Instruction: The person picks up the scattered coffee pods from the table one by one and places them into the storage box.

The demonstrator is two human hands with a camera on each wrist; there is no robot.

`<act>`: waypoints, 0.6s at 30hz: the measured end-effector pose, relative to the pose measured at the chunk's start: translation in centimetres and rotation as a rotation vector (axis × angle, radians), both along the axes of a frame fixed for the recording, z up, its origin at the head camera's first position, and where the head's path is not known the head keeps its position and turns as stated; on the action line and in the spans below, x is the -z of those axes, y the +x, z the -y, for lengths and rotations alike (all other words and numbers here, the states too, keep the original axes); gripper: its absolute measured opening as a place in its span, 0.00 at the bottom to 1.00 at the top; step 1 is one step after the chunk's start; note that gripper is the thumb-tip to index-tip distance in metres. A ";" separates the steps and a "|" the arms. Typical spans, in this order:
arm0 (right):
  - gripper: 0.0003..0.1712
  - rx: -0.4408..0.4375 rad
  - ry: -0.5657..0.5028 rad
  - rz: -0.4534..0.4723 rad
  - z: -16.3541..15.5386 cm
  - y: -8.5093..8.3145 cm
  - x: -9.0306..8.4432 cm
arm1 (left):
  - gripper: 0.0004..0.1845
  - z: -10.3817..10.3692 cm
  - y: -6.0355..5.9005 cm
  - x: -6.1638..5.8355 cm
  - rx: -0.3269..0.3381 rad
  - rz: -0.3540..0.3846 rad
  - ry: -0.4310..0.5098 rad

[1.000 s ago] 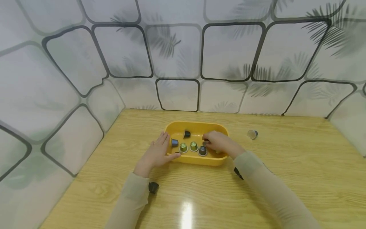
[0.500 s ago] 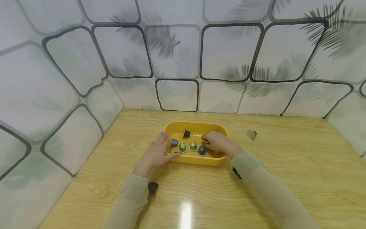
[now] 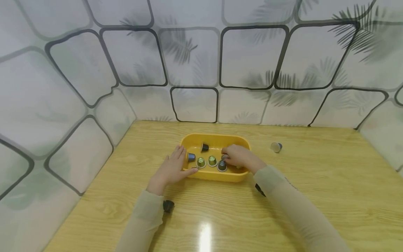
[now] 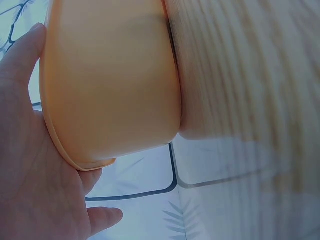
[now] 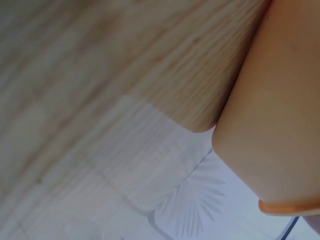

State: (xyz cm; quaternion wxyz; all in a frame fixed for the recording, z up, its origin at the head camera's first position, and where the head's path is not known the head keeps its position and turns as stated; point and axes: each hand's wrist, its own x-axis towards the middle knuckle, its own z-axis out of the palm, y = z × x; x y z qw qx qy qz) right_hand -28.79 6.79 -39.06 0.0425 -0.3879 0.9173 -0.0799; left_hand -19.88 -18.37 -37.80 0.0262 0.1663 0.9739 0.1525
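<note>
A yellow oval tub (image 3: 215,136) stands on the wooden table and holds several coffee capsules: a blue one (image 3: 191,157), a black one (image 3: 205,147), two green ones (image 3: 201,162) and a dark grey one (image 3: 221,165). My left hand (image 3: 175,165) lies flat against the tub's left end, fingers straight and thumb along the front wall. My right hand (image 3: 232,157) reaches into the tub's right half, its fingers curled round a small grey capsule (image 3: 225,157). The left wrist view shows the tub's outer wall (image 4: 110,85) against my palm (image 4: 30,175).
One loose capsule (image 3: 276,147) lies on its side on the table (image 3: 315,182), right of the tub. Patterned wall panels (image 3: 195,70) close in the table at the back and on both sides. The right wrist view shows only the tub's wall (image 5: 280,110) and wood grain.
</note>
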 end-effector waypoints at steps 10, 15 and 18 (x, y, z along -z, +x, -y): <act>0.02 0.009 0.008 0.015 0.3 0.1 -0.4 | 0.48 0.2 -0.1 0.1 -0.013 -0.007 -0.017; 0.11 0.047 -0.043 0.022 0.1 0.2 -0.3 | 0.48 0.1 -0.1 0.3 -0.012 -0.008 -0.018; 0.15 0.067 -0.094 0.037 -0.2 0.3 -0.3 | 0.48 0.0 -0.1 0.4 -0.007 -0.014 -0.024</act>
